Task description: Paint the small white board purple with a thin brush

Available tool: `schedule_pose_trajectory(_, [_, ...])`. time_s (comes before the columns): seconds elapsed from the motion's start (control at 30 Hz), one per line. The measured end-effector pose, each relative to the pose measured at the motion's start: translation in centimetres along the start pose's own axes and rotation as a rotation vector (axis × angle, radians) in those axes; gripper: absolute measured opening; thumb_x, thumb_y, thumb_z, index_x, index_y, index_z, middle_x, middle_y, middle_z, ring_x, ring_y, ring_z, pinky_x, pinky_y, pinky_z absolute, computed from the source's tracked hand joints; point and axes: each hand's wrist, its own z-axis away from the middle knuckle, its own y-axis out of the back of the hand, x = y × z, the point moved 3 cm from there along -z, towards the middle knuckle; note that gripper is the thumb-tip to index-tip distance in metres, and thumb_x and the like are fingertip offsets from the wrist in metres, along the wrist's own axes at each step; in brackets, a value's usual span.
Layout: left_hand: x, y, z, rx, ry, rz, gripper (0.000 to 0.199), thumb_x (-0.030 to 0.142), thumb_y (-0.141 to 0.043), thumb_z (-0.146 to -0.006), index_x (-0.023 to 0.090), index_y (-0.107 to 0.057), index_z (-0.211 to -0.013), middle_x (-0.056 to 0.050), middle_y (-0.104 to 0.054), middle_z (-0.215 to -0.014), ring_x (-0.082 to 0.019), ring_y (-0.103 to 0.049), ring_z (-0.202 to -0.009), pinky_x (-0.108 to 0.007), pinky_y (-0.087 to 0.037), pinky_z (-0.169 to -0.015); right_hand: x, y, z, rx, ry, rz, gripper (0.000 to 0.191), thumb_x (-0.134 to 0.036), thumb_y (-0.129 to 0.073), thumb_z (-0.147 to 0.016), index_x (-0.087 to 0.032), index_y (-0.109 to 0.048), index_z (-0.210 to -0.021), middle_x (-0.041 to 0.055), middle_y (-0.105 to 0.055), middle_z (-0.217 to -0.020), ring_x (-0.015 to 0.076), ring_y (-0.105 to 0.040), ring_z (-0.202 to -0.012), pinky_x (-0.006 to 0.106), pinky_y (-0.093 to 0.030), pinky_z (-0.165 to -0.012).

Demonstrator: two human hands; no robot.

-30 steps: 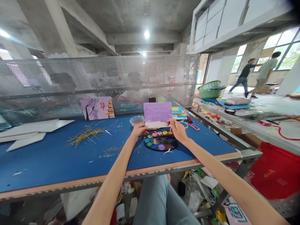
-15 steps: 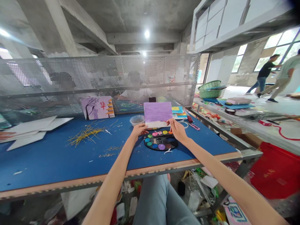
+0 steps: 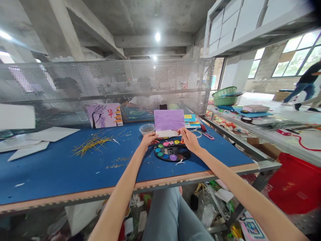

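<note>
A card painted purple (image 3: 169,119), with a bare white strip along its bottom, stands up in front of me. My left hand (image 3: 149,140) pinches its lower left corner between thumb and fingers. At the lower right corner, my right hand (image 3: 188,139) has its fingers closed on the card's edge. Just below lies a black paint palette (image 3: 186,154) with several round colour pans, one of them bright purple (image 3: 173,157). A clear plastic bowl (image 3: 146,128) sits behind my left hand.
A painted picture (image 3: 104,115) leans on the perforated metal screen (image 3: 100,77). Yellow twigs (image 3: 94,144) and white boards (image 3: 25,144) lie to the left on the blue table (image 3: 62,180). A pink cutter (image 3: 208,136) rests at right. Someone walks (image 3: 307,83) at far right.
My hands and the purple card stay almost still. At far left a white board has been raised above the stack. The walking people at right have moved further right.
</note>
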Motion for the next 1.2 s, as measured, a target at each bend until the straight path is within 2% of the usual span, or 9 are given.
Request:
schedule_pose_trajectory(0.37, [-0.06, 0.05, 0.01, -0.001, 0.003, 0.002, 0.027, 0.033, -0.06, -0.093, 0.014, -0.062, -0.112, -0.005, -0.067, -0.099, -0.014, -0.065, -0.079, -0.033, -0.056, -0.072, -0.1, 0.02, 0.04, -0.018, 0.009, 0.004, 0.049, -0.054, -0.02, -0.101, -0.024, -0.059, -0.1, -0.0021, -0.064, -0.063, 0.0149, -0.065, -0.058, 0.025, -0.046, -0.064])
schedule_pose_trajectory(0.57, [-0.02, 0.03, 0.01, -0.001, -0.002, 0.006, 0.027, 0.034, -0.06, -0.093, 0.013, -0.063, -0.11, -0.004, -0.068, -0.095, -0.014, -0.066, -0.076, -0.032, -0.056, -0.072, -0.13, 0.08, 0.01, -0.002, 0.005, 0.004, 0.051, -0.055, -0.018, -0.101, -0.023, -0.058, -0.1, 0.0003, -0.07, -0.075, 0.0137, -0.065, -0.057, 0.025, -0.047, -0.065])
schedule_pose_trajectory(0.73, [-0.02, 0.04, 0.03, 0.003, -0.002, -0.004, 0.027, 0.034, -0.06, -0.094, 0.014, -0.063, -0.111, -0.004, -0.068, -0.096, -0.014, -0.065, -0.076, -0.032, -0.056, -0.071, -0.17, 0.03, 0.02, -0.015, 0.009, 0.011, 0.052, -0.056, -0.019, -0.101, -0.024, -0.059, -0.1, -0.0006, -0.067, -0.068, 0.0152, -0.064, -0.057, 0.026, -0.046, -0.064])
schedule_pose_trajectory(0.83, [-0.04, 0.05, 0.0, 0.006, -0.001, -0.011, 0.027, 0.033, -0.06, -0.093, 0.014, -0.062, -0.112, -0.005, -0.068, -0.098, -0.014, -0.065, -0.077, -0.032, -0.056, -0.072, -0.09, 0.03, 0.02, -0.009, 0.01, 0.004, 0.051, -0.055, -0.018, -0.101, -0.024, -0.058, -0.101, 0.0007, -0.07, -0.079, 0.0138, -0.064, -0.057, 0.025, -0.046, -0.065])
schedule_pose_trajectory(1.0, [-0.08, 0.04, -0.04, 0.01, 0.001, -0.015, 0.027, 0.033, -0.06, -0.093, 0.014, -0.062, -0.112, -0.005, -0.067, -0.098, -0.014, -0.065, -0.078, -0.033, -0.056, -0.072, 0.03, 0.01, -0.02, -0.015, 0.011, 0.005, 0.051, -0.056, -0.019, -0.101, -0.024, -0.059, -0.101, 0.0006, -0.071, -0.077, 0.0141, -0.064, -0.056, 0.025, -0.046, -0.063])
schedule_pose_trajectory(1.1, [-0.11, 0.05, -0.09, 0.008, 0.001, -0.015, 0.027, 0.033, -0.06, -0.093, 0.013, -0.063, -0.111, -0.005, -0.068, -0.098, -0.014, -0.066, -0.079, -0.033, -0.056, -0.073, 0.06, 0.07, -0.05, -0.006, 0.011, 0.001, 0.05, -0.054, -0.019, -0.101, -0.024, -0.058, -0.102, 0.0012, -0.072, -0.086, 0.0129, -0.064, -0.057, 0.025, -0.047, -0.065])
schedule_pose_trajectory(1.2, [-0.16, 0.04, -0.18, 0.005, 0.003, -0.016, 0.027, 0.032, -0.06, -0.093, 0.014, -0.062, -0.113, -0.005, -0.067, -0.1, -0.015, -0.065, -0.08, -0.033, -0.056, -0.073, 0.07, 0.06, -0.05, -0.014, 0.018, 0.0, 0.048, -0.053, -0.02, -0.102, -0.024, -0.059, -0.102, 0.0, -0.071, -0.08, 0.0132, -0.065, -0.058, 0.025, -0.046, -0.065])
